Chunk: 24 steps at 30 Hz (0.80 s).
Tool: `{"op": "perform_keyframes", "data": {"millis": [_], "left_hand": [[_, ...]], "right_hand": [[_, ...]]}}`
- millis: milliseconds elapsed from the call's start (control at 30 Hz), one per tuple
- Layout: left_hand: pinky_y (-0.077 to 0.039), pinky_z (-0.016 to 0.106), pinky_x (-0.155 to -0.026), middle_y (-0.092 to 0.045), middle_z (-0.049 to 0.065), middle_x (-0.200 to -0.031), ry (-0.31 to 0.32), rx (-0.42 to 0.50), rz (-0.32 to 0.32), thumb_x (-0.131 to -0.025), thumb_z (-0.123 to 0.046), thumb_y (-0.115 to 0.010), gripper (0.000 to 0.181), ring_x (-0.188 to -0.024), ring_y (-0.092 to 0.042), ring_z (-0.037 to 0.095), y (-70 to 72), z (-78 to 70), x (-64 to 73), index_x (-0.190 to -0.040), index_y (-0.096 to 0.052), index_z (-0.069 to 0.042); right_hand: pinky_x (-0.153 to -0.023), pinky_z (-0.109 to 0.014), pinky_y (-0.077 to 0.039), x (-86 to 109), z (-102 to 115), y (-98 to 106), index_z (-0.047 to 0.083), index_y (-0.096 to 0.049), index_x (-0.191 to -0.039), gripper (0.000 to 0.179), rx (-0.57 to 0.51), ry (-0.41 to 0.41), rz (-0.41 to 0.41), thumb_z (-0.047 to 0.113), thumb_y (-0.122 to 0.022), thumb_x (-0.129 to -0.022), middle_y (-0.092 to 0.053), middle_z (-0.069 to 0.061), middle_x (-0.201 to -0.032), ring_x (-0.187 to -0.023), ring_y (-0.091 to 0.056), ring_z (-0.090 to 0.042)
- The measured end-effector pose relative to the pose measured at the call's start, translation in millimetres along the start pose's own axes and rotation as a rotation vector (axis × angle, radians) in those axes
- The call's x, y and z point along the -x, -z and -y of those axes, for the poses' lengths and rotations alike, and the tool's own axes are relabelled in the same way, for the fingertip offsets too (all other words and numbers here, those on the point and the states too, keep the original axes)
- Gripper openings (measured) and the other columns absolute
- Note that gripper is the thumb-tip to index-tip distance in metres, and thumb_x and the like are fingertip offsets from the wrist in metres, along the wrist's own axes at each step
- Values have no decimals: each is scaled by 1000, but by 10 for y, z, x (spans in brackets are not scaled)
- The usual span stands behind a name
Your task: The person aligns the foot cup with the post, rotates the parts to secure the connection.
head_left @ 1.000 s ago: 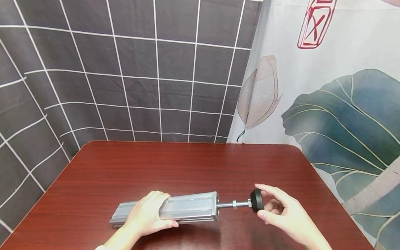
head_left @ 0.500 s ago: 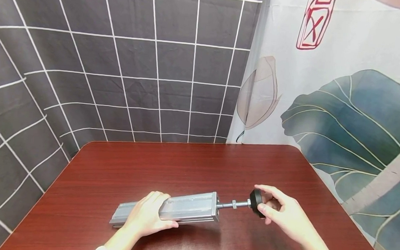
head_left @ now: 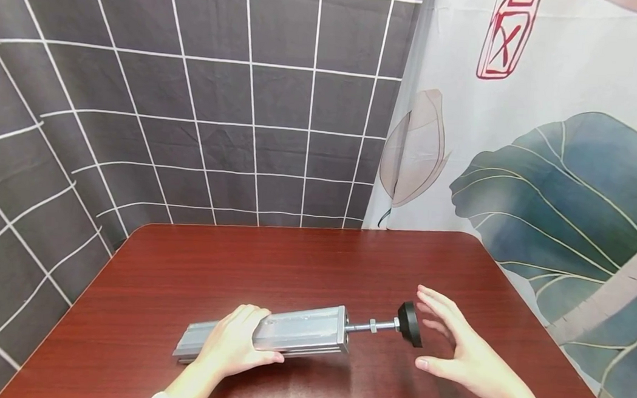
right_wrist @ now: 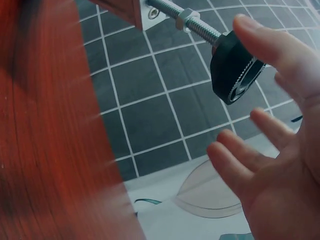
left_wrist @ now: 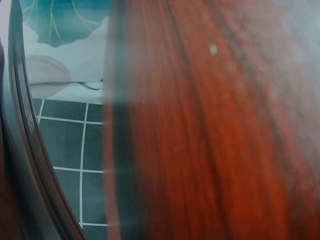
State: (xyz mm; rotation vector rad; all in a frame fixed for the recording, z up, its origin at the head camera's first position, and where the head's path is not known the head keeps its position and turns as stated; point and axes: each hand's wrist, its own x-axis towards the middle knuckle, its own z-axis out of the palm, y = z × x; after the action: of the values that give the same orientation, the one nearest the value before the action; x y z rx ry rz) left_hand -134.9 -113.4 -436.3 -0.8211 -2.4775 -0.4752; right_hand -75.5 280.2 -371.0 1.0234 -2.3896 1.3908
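Note:
My left hand [head_left: 235, 342] grips a silver aluminium profile [head_left: 305, 327] from above, thumb along its near side. Out of the profile's right end sticks a threaded rod [head_left: 360, 327] with a hex nut [right_wrist: 187, 20] partway along it. A black levelling foot [head_left: 410, 324] caps the rod's outer end. My right hand [head_left: 468, 354] stands just right of the foot, thumb and fingers spread apart and holding nothing. The right wrist view shows the foot's ridged underside facing the palm. In the left wrist view, the profile's grooved side [left_wrist: 30, 130] runs down the left edge; the left hand's fingers are hidden there.
A reddish-brown wooden table [head_left: 271, 263] lies under the hands, its far corners rounded. Behind it hangs a dark grey curtain [head_left: 281, 93] with white grid lines. A white cloth [head_left: 443, 42] with leaf prints hangs at the right.
My right hand has let go of the levelling foot, spread its fingers and drawn slightly to the right. The left hand and the profile have stayed in place.

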Motion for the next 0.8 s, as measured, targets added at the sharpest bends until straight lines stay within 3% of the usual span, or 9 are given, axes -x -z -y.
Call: {"op": "perform_keyframes", "data": {"millis": [100, 267, 400, 567, 800], "left_hand": [[-48, 32, -76, -59, -4, -92, -3, -4, 2, -54, -66, -74, 71, -88, -57, 13, -6, 0, -3, -100, -64, -13], [-48, 31, -75, -59, -5, -91, -3, -3, 13, -54, -68, -73, 71, -87, -56, 13, -18, -1, -5, -99, -63, -14], [-47, 31, -75, -59, -6, -91, -5, 1, 22, -55, -68, -73, 71, -86, -56, 12, -28, 6, -1, -100, -63, -14], [-47, 31, -76, -59, -5, -91, -9, 4, 27, -54, -66, -74, 71, -86, -56, 12, -32, 13, 8, -100, -63, -13], [-47, 31, -75, -59, -6, -90, -12, 6, 31, -55, -67, -73, 70, -86, -56, 13, -22, -11, 2, -99, -63, -14]], "right_hand": [[-96, -17, -38, -1, -29, -18, -7, -34, -139, 79, -47, 70, 11, -15, -72, -69, -23, -18, -146, -123, -44, -14], [-91, -19, -43, -1, -9, -34, -3, -44, -134, 65, -40, 14, 18, -11, -70, -75, -36, -10, -142, -113, -54, -11], [-86, -20, -46, 2, 17, -34, 1, -46, -134, 64, -15, -44, 6, -6, -72, -76, -42, -8, -135, -102, -60, -13], [-71, -22, -50, -9, 44, -64, 7, -50, -133, 65, 53, -97, -66, -1, -75, -74, -54, 1, -118, -84, -61, -12], [-57, -24, -46, -66, 75, -135, 9, -57, -127, 54, 104, -194, -197, -1, -73, -75, -62, 8, -95, -67, -57, -10]]}}
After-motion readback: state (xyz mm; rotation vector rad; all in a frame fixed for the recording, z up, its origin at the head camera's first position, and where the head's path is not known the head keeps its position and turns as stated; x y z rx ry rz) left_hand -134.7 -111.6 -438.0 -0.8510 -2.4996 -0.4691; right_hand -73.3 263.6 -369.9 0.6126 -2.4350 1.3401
